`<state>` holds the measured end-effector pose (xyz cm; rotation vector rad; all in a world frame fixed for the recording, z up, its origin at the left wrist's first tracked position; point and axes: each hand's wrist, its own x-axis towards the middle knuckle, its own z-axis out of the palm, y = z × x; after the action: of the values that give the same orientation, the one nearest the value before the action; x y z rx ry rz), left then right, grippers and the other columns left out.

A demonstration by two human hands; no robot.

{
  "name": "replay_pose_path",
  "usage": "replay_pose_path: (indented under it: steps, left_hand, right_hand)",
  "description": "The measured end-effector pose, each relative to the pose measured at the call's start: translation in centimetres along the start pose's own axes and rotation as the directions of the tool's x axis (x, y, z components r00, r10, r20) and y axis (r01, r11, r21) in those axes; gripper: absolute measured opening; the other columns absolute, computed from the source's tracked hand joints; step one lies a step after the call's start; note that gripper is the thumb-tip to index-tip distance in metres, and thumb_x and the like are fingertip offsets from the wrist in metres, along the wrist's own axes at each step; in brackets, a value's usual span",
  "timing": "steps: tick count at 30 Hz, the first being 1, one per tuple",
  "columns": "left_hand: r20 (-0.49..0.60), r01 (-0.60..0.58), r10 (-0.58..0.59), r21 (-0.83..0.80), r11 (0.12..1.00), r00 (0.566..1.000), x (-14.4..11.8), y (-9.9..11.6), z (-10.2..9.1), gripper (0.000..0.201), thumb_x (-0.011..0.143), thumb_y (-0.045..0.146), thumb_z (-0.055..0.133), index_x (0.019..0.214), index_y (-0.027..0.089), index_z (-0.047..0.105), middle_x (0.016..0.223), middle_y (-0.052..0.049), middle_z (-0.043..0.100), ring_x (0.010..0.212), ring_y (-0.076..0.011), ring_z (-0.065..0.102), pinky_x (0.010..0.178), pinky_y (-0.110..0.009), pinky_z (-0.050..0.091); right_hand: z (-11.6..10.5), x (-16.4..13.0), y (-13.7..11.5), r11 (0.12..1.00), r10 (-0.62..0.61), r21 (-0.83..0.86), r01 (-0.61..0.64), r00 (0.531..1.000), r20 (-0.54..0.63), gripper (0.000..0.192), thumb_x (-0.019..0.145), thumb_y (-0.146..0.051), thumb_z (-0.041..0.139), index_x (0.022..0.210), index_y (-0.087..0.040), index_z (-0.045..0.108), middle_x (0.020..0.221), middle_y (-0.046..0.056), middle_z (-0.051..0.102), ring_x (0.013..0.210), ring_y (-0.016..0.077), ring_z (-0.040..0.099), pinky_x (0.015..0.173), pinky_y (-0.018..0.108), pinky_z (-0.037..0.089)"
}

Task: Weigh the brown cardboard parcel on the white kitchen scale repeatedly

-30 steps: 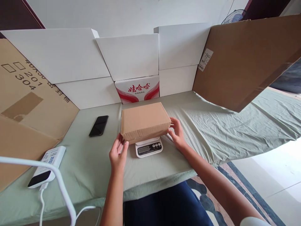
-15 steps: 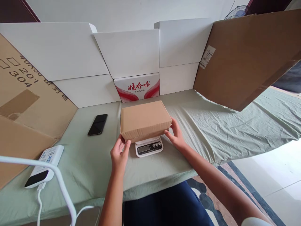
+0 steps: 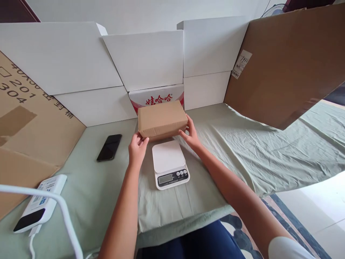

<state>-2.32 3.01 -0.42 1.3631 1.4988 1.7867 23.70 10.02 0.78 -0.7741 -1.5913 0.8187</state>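
Note:
Between my two hands is a closed brown cardboard box (image 3: 162,118), just beyond a white kitchen scale (image 3: 169,158). My left hand (image 3: 138,148) grips its near left corner, thumb in front and fingers curled under. At the right end, my right hand (image 3: 191,133) holds the box with the thumb on the near face and fingers along the side. The scale's white platform is uncovered, and its dark panel with a small display and several buttons faces me. Whether the box touches the cloth behind the scale, I cannot tell.
A black phone (image 3: 109,147) lies on the green cloth (image 3: 215,144) to the left. Nearer, a white power bank (image 3: 40,203) has a white cable (image 3: 61,201) plugged in. White boxes (image 3: 151,59) line the back; large cardboard panels (image 3: 285,64) stand at both sides.
Both hands have moved the cardboard box away from me, off the scale's platform toward the back boxes. The scale, mostly covered before, now shows fully. The view has shifted slightly.

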Motion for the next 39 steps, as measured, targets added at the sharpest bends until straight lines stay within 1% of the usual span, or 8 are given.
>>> replay_pose_path:
  steps: [4,8,12,15,18,23,30,39]
  left_hand:
    - [0.012,0.045,-0.045,0.022,0.999,0.999,-0.1,-3.2,0.1,0.048,0.083,0.028,0.075,0.128,0.017,0.062,0.132,-0.018,0.070,0.124,-0.0273,0.068,0.112,-0.046,0.048]
    - [0.031,0.061,-0.061,0.009,0.998,0.998,-0.1,-3.8,-0.3,0.052,0.083,0.028,0.076,0.131,0.017,0.061,0.135,-0.019,0.068,0.128,-0.0277,0.065,0.114,-0.046,0.046]
    - [-0.100,0.048,-0.055,-0.067,0.997,0.993,0.6,-3.5,-1.9,0.058,0.080,0.030,0.081,0.132,0.016,0.061,0.145,-0.022,0.060,0.138,-0.0292,0.057,0.118,-0.046,0.041]
    - [-0.235,0.014,-0.043,-0.120,0.993,0.971,1.2,-3.6,-3.6,0.062,0.082,0.031,0.080,0.136,0.015,0.056,0.150,-0.026,0.054,0.139,-0.0286,0.056,0.118,-0.047,0.041]
    - [-0.285,0.020,-0.065,-0.159,0.987,0.956,1.5,-3.7,-4.5,0.061,0.086,0.029,0.075,0.139,0.011,0.051,0.150,-0.028,0.052,0.138,-0.0269,0.057,0.118,-0.046,0.041]
    - [-0.237,0.082,-0.119,-0.160,0.984,0.964,1.2,-3.7,-3.5,0.059,0.084,0.030,0.078,0.135,0.011,0.057,0.141,-0.026,0.062,0.135,-0.0283,0.060,0.118,-0.047,0.041]
    - [0.055,0.147,-0.142,-0.099,0.984,0.988,0.6,-3.6,-1.0,0.057,0.083,0.028,0.078,0.135,0.015,0.061,0.144,-0.020,0.062,0.139,-0.0278,0.055,0.120,-0.045,0.039]
    - [0.027,0.113,-0.113,0.003,0.994,0.993,0.1,-2.7,-0.1,0.050,0.083,0.025,0.074,0.131,0.014,0.065,0.133,-0.017,0.070,0.127,-0.0271,0.066,0.113,-0.044,0.048]
  right_hand:
    - [0.8,-0.5,1.7,0.993,0.102,0.046,-0.105,0.993,0.058,0.088,0.080,-0.051,0.073,0.156,-0.031,0.031,0.154,0.010,0.048,0.133,0.0321,0.053,0.108,0.051,0.049]
    - [0.7,-0.8,1.8,0.978,0.181,0.098,-0.185,0.982,0.049,0.083,0.079,-0.041,0.071,0.153,-0.030,0.034,0.146,0.012,0.052,0.129,0.0310,0.055,0.105,0.051,0.051]
    - [-0.6,-0.5,2.6,0.968,0.237,0.115,-0.225,0.966,-0.106,0.079,0.079,-0.040,0.069,0.151,-0.034,0.035,0.148,0.011,0.049,0.130,0.0302,0.055,0.107,0.052,0.049]
    - [-2.0,-0.2,3.5,0.956,0.285,0.153,-0.252,0.920,-0.267,0.075,0.079,-0.042,0.066,0.148,-0.034,0.038,0.141,0.011,0.053,0.122,0.0277,0.060,0.105,0.050,0.051]
    - [-3.0,0.1,4.0,0.940,0.337,0.183,-0.289,0.874,-0.349,0.066,0.078,-0.044,0.064,0.141,-0.032,0.046,0.133,0.011,0.058,0.113,0.0263,0.063,0.099,0.048,0.054]
    - [-2.4,-0.1,3.7,0.952,0.301,0.127,-0.279,0.928,-0.220,0.053,0.078,-0.045,0.065,0.127,-0.027,0.059,0.124,0.010,0.066,0.110,0.0263,0.066,0.099,0.047,0.054]
    - [-0.3,-0.8,3.4,0.972,0.204,0.105,-0.209,0.977,0.058,0.069,0.080,-0.037,0.069,0.145,-0.027,0.048,0.146,0.011,0.058,0.127,0.0288,0.061,0.108,0.051,0.052]
    - [0.7,-0.7,3.0,0.991,0.137,-0.018,-0.136,0.989,0.062,0.081,0.084,-0.036,0.066,0.158,-0.029,0.033,0.150,0.011,0.051,0.123,0.0284,0.059,0.104,0.051,0.054]
